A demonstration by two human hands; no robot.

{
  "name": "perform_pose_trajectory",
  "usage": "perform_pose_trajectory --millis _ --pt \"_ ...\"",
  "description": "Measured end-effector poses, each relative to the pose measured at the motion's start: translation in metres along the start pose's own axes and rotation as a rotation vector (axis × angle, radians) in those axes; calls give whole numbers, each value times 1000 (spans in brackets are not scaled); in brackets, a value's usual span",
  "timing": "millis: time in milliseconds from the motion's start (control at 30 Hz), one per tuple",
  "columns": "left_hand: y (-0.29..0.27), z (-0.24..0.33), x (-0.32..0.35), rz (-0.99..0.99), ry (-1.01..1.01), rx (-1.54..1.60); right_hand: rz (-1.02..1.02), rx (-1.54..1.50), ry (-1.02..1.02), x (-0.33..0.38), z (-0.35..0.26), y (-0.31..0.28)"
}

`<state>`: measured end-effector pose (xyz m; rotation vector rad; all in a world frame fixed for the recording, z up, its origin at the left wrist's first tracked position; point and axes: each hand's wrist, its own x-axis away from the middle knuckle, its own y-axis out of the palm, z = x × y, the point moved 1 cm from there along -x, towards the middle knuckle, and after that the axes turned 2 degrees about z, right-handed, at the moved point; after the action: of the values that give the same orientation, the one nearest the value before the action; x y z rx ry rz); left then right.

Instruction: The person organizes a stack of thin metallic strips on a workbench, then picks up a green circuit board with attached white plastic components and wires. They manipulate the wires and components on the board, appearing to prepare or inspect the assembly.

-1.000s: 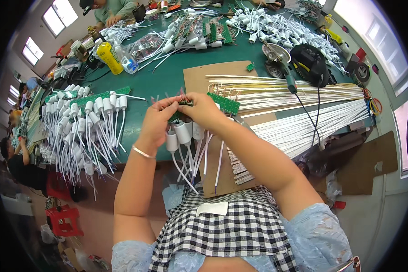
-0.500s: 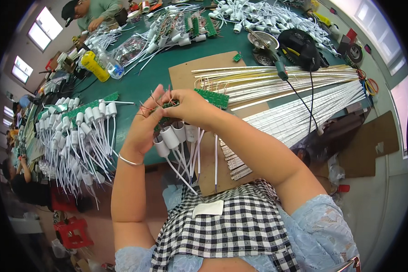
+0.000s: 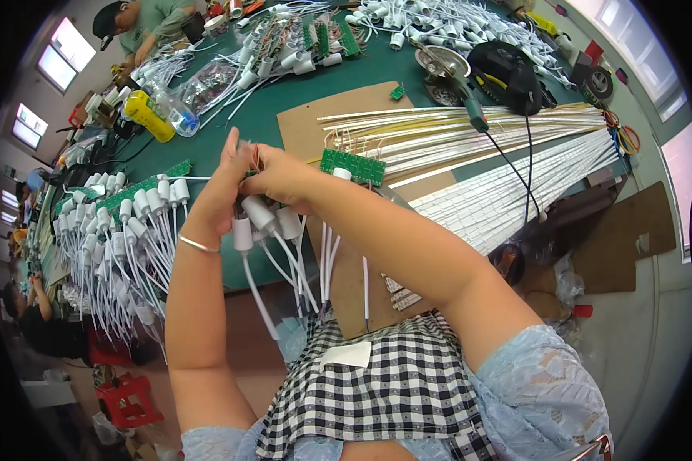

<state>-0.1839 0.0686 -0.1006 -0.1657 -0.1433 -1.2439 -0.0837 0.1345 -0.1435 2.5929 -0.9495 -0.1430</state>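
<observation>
My left hand (image 3: 224,184) and my right hand (image 3: 283,180) are close together over the near edge of the green table. Both are closed on a small green circuit board (image 3: 247,175), mostly hidden by the fingers, with thin wires sticking up. Several white cylindrical sockets (image 3: 260,213) with white cables hang below the hands. Just beyond my right forearm lies another green circuit board (image 3: 354,167) with thin wires. It rests near long light strips (image 3: 469,127) on brown cardboard (image 3: 292,127).
At left, a pile of white sockets (image 3: 142,203) hangs cables over the table edge. A soldering iron (image 3: 475,115) rests by a metal bowl (image 3: 440,63). A yellow bottle (image 3: 148,115) stands beside a clear bottle (image 3: 181,121). A person (image 3: 142,31) works at the far left.
Both hands have moved left with the circuit board, and the hanging sockets have swung along. More of the board near my right forearm shows.
</observation>
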Motion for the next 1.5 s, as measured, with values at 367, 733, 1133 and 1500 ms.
perform_pose_trajectory --millis 367,733,1133,1500 --pt "-48 80 -75 300 1012 -884 498 -416 -233 -140 -46 -8" --pt "-21 -61 -95 314 570 -1462 545 14 43 -176 -23 -153" --pt "77 -39 -54 -239 84 -643 333 1886 129 120 -91 -122" --pt "40 11 24 -453 52 285 53 57 -9 122 -75 -69"
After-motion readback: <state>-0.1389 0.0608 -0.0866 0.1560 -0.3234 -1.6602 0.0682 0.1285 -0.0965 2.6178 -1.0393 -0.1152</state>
